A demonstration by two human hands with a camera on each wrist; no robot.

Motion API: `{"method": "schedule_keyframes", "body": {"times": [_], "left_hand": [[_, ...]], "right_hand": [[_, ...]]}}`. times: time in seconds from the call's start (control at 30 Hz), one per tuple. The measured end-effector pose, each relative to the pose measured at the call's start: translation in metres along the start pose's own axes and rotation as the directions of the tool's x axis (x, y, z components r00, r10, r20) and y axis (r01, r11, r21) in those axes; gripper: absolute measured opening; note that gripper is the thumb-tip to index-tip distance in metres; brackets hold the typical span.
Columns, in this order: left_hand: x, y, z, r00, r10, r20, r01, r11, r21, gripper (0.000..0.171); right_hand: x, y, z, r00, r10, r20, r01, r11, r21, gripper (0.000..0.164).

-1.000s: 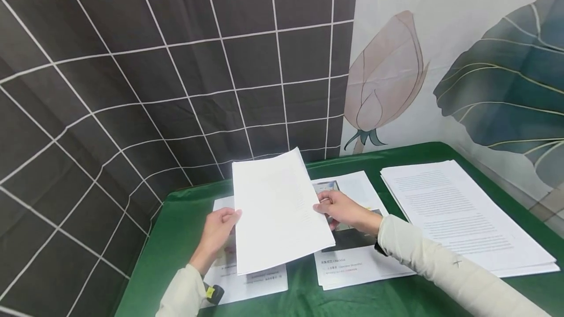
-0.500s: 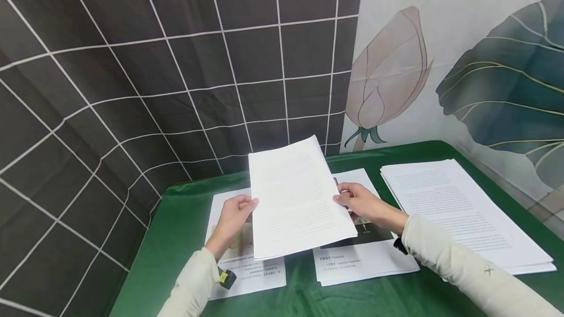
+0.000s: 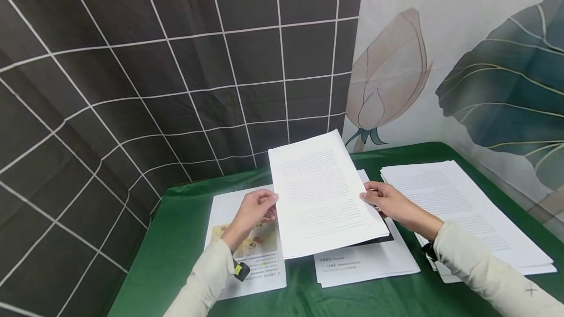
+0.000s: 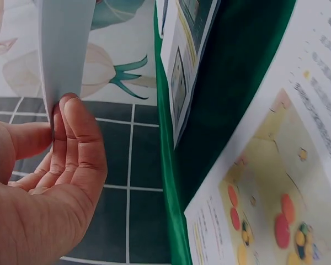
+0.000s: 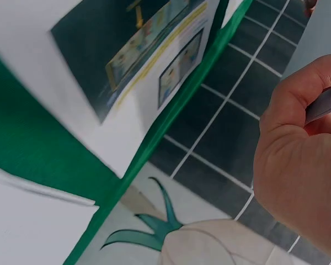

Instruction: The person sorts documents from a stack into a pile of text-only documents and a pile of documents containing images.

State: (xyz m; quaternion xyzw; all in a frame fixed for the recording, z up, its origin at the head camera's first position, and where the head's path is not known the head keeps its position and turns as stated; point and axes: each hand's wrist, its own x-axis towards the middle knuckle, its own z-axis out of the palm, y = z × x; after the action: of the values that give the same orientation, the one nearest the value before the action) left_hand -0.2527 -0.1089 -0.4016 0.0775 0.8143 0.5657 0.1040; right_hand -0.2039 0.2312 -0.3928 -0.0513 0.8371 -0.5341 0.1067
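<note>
My left hand (image 3: pixel 253 212) and right hand (image 3: pixel 392 203) hold a thin stack of printed paper sheets (image 3: pixel 323 199) tilted up above the table. In the left wrist view, the left thumb and fingertips pinch one side edge of the sheets (image 4: pixel 66 49). Over on the opposite edge, the right hand (image 5: pixel 300 149) grips with curled fingers. Beneath the left hand lies a sheet with a colour picture (image 3: pixel 220 263). The raised stack hides much of the middle pile of papers (image 3: pixel 365 265), whose dark picture shows in the right wrist view.
A thicker pile of text pages (image 3: pixel 454 209) lies at the right, partly under the right forearm. All papers rest on a green-covered table (image 3: pixel 176 238). A dark gridded cloth (image 3: pixel 176 72) and a flower-patterned cloth (image 3: pixel 392 77) hang close behind it.
Both hands have carried the held sheets to the right, from between the left and middle papers to over the middle pile. More of the left picture sheet shows now.
</note>
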Motion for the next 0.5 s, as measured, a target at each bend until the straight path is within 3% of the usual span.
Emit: {"method": "schedule_keyframes", "body": {"times": [0.13, 0.33, 0.5], "left_hand": [[0.007, 0.005, 0.012, 0.999, 0.010, 0.039, -0.011, 1.000, 0.015, 0.024], [0.021, 0.019, 0.039, 0.991, 0.060, 0.123, -0.055, 0.998, -0.042, 0.025], [0.025, 0.031, 0.055, 0.985, 0.096, 0.140, -0.092, 0.995, -0.039, 0.024]], "right_hand": [[-0.008, 0.008, -0.012, 1.000, 0.011, -0.002, -0.011, 1.000, -0.006, 0.043], [-0.023, 0.018, -0.032, 0.998, 0.040, -0.044, -0.042, 0.999, -0.035, 0.045], [-0.030, 0.023, -0.042, 0.998, 0.044, -0.046, -0.045, 0.998, -0.037, 0.051]]}}
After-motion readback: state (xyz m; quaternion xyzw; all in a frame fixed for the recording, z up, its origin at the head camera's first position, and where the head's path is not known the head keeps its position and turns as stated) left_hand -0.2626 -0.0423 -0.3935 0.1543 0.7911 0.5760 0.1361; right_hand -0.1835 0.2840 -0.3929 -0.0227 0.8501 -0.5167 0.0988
